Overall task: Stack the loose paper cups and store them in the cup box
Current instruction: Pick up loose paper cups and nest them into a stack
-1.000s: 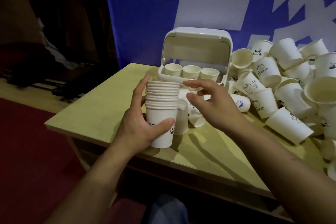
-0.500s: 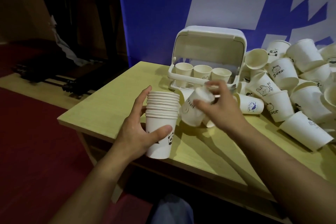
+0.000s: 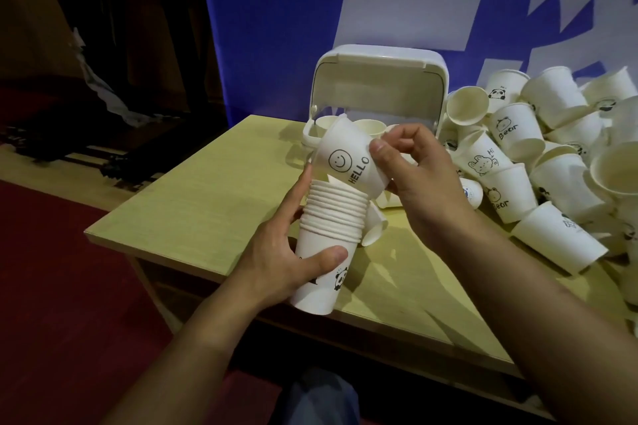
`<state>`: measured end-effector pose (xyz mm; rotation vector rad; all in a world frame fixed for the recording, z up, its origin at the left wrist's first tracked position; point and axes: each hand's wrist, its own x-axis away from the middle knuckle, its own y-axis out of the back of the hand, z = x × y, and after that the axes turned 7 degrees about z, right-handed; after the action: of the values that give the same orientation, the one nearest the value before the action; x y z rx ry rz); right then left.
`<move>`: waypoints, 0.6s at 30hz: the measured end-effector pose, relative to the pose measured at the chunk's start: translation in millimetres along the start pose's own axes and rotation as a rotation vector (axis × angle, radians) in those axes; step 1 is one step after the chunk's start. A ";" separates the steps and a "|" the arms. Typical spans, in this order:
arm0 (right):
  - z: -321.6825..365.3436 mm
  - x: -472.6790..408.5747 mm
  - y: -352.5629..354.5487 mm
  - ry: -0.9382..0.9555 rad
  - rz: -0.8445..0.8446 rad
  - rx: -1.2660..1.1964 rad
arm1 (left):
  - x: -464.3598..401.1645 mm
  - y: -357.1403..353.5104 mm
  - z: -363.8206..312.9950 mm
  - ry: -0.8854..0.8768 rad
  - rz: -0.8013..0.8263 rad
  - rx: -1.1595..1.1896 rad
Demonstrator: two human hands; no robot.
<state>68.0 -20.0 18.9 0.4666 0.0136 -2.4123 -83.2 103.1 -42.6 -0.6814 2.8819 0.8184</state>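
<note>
My left hand (image 3: pixel 281 260) grips a stack of white paper cups (image 3: pixel 328 245) by its lower part, thumb across the front, above the table's near edge. My right hand (image 3: pixel 419 179) pinches a single white cup printed with a smiley and HELLO (image 3: pixel 348 159), tilted, its base just over the stack's top rim. Behind them stands the white cup box (image 3: pixel 379 86) with its lid up; cups stand inside it, partly hidden by the held cup and my right hand.
A big heap of loose white cups (image 3: pixel 549 162) covers the right side of the yellow-green table (image 3: pixel 214 190). One cup lies on its side right of the stack (image 3: pixel 374 226). A blue banner hangs behind. Red floor lies left.
My right hand has picked a cup from the table and brought it up over the top of the stack. The left hand keeps holding the stack.
</note>
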 end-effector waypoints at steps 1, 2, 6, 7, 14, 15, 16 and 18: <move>-0.8 -1.1 0.9 0.000 0.017 -0.003 | 0.4 0.3 0.4 0.004 0.006 -0.003; -0.6 -1.7 1.8 -0.011 0.035 -0.015 | 0.6 0.7 0.6 0.004 0.016 -0.006; 1.7 2.3 -2.1 -0.031 0.231 0.038 | -1.8 1.9 -0.6 0.007 0.054 0.002; 0.7 3.5 -4.9 -0.029 0.276 0.064 | -2.9 1.5 -1.1 0.004 0.058 0.000; -14.5 2.3 -22.3 0.037 0.276 0.231 | -1.5 17.3 8.5 0.005 -0.195 -0.031; -18.0 3.0 -25.0 0.037 0.296 0.262 | -0.3 21.8 12.1 0.010 -0.231 -0.045; -22.3 3.5 -28.0 0.041 0.319 0.324 | 0.7 26.8 16.1 0.015 -0.263 -0.039; -34.2 3.2 -34.1 0.042 0.390 0.539 | 2.0 35.7 22.4 0.020 -0.302 -0.018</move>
<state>55.7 8.9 -18.0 0.6877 -0.6608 -1.9998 -101.7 141.0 -44.8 -1.0967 2.6931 0.7988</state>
